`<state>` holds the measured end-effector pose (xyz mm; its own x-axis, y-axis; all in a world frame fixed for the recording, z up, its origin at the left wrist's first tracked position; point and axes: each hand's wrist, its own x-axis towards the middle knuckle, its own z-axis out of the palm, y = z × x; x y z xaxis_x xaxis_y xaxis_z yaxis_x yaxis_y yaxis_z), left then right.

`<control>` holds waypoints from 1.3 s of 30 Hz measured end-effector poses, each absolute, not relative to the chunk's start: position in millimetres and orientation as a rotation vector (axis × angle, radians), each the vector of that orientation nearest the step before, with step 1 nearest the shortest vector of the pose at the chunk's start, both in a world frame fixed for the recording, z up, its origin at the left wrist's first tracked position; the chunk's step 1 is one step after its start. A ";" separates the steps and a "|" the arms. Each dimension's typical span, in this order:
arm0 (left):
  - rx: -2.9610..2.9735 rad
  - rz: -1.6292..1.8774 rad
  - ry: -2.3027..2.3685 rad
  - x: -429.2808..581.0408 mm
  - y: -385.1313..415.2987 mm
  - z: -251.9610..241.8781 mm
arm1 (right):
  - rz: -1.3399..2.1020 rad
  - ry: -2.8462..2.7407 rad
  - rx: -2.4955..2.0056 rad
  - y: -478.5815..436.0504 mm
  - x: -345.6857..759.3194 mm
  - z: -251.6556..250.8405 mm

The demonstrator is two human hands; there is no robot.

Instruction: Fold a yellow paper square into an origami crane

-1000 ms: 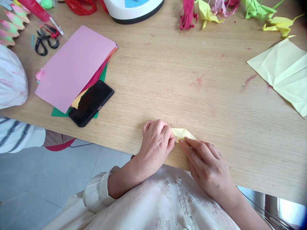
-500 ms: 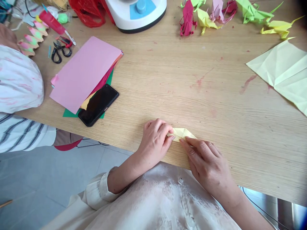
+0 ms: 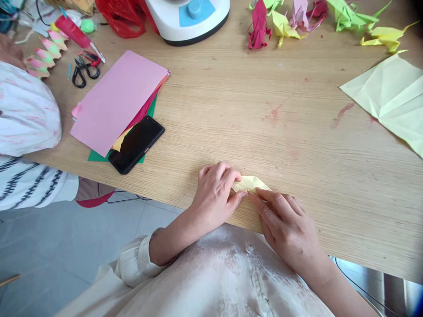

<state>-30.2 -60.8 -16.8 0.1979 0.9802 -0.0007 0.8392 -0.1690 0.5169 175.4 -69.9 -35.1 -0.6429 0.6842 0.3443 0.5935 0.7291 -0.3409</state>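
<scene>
A small folded pale-yellow paper piece [image 3: 250, 182] lies near the front edge of the wooden table [image 3: 251, 119]. My left hand [image 3: 216, 193] is curled over its left end, thumb and fingers pinching the paper. My right hand [image 3: 286, 224] lies at its right side, fingers pressed flat together on the paper's lower edge. Much of the piece is hidden under both hands.
A black phone [image 3: 136, 144] rests on a stack of coloured sheets topped by pink paper [image 3: 115, 99]. Scissors [image 3: 82, 70] lie at the far left, folded paper figures [image 3: 284, 20] along the back, and a large creased yellow sheet [image 3: 393, 97] at the right. Another person's sleeve [image 3: 26, 114] is at the left.
The view tilted slightly, bringing more of the table's back into frame. My left thumb shifted a little along the yellow paper; my right hand stays pressed on it.
</scene>
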 end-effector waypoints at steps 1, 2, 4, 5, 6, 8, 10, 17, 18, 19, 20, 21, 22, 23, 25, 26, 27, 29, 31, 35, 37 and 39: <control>2.072 0.479 1.716 -28.6 -61.7 -17.5 | 0.277 -2.476 -0.974 -69.8 175.3 -35.1; 2.067 0.482 1.734 -27.0 -62.6 -18.2 | 0.283 -2.475 -0.971 -69.8 175.4 -35.2; 2.056 0.486 1.758 -24.5 -64.2 -19.4 | 0.292 -2.474 -0.967 -69.9 175.5 -35.3; 2.052 0.489 1.766 -23.6 -64.8 -19.8 | 0.292 -2.474 -0.968 -69.9 175.6 -35.4; 2.048 0.492 1.770 -23.1 -65.1 -20.1 | 0.292 -2.475 -0.970 -70.0 175.7 -35.5; 2.042 0.501 1.770 -23.2 -65.2 -20.2 | 0.288 -2.478 -0.979 -70.0 175.7 -35.7; 2.031 0.503 1.758 -24.5 -64.5 -19.7 | 0.284 -2.481 -0.982 -69.9 175.5 -36.0; 2.050 0.463 1.674 -33.0 -61.5 -18.6 | 0.273 -2.478 -0.974 -69.7 175.1 -34.8; 2.062 0.465 1.665 -33.6 -61.6 -18.9 | 0.273 -2.479 -0.973 -69.7 175.2 -34.6; 2.071 0.467 1.662 -33.8 -62.0 -19.3 | 0.272 -2.479 -0.974 -69.8 175.2 -34.6; 2.076 0.470 1.666 -33.7 -62.4 -19.8 | 0.274 -2.478 -0.975 -69.7 175.2 -34.6; 2.079 0.472 1.672 -33.2 -62.8 -20.2 | 0.276 -2.476 -0.976 -69.7 175.1 -34.8; 2.081 0.473 1.679 -32.6 -63.2 -20.7 | 0.280 -2.476 -0.977 -69.6 174.9 -35.1; 2.082 0.473 1.686 -31.9 -63.4 -21.0 | 0.283 -2.477 -0.977 -69.6 174.7 -35.3; 2.083 0.464 1.699 -30.7 -63.5 -21.1 | 0.287 -2.479 -0.983 -69.8 174.6 -35.7; 2.079 0.457 1.706 -30.5 -63.3 -20.8 | 0.289 -2.480 -0.984 -70.0 174.7 -35.8; 2.073 0.449 1.710 -30.5 -62.9 -20.4 | 0.290 -2.482 -0.984 -70.3 175.0 -35.8; 2.058 0.438 1.705 -31.0 -62.0 -19.4 | 0.298 -2.482 -0.985 -70.8 175.9 -35.6; 2.050 0.435 1.686 -31.5 -61.4 -18.5 | 0.304 -2.482 -0.981 -71.0 176.9 -35.6; 2.062 0.445 1.705 -29.5 -61.9 -18.9 | 0.326 -2.475 -0.968 -71.1 177.5 -37.3; 2.071 0.445 1.742 -27.1 -62.5 -19.7 | 0.362 -2.457 -0.964 -71.8 178.0 -38.3; 2.078 0.434 1.767 -24.9 -62.8 -20.2 | 0.412 -2.420 -0.953 -73.3 179.4 -38.6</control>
<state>-24.9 -62.8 -20.2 0.1630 0.9866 -0.0086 0.8702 -0.1396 0.4725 179.4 -73.3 -38.6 -0.6282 0.6993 0.3411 0.5470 0.7087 -0.4455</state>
